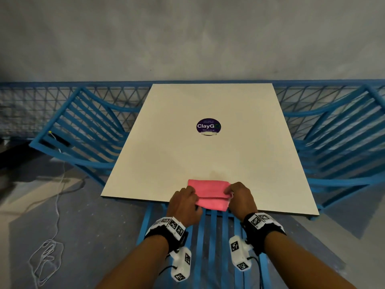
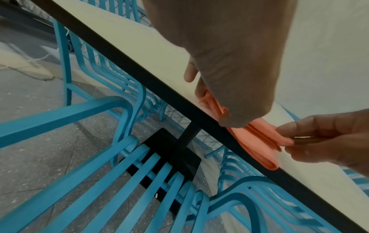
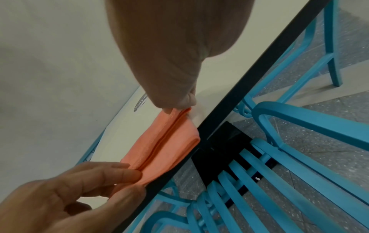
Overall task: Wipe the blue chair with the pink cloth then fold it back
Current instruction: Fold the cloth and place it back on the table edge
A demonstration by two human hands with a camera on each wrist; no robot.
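The pink cloth (image 1: 210, 193) lies folded on the near edge of the white table (image 1: 198, 159), its front fold overhanging the edge a little. My left hand (image 1: 195, 202) pinches the cloth's left end between thumb and fingers. My right hand (image 1: 229, 191) pinches the right end, seen close in the right wrist view where the fingertips (image 3: 179, 106) nip the upper layers of the cloth (image 3: 169, 141). The blue chair (image 1: 210, 236) with slatted seat stands below my wrists, pushed under the table. The left wrist view shows the cloth (image 2: 257, 138) between both hands.
Two more blue slatted chairs flank the table, at left (image 1: 83, 132) and right (image 1: 343, 138). A blue mesh fence (image 1: 31, 101) runs along the grey wall. A purple sticker (image 1: 208, 126) marks the table's middle. White cord (image 1: 48, 257) lies on the floor. The black table base (image 2: 175, 151) sits under the chair front.
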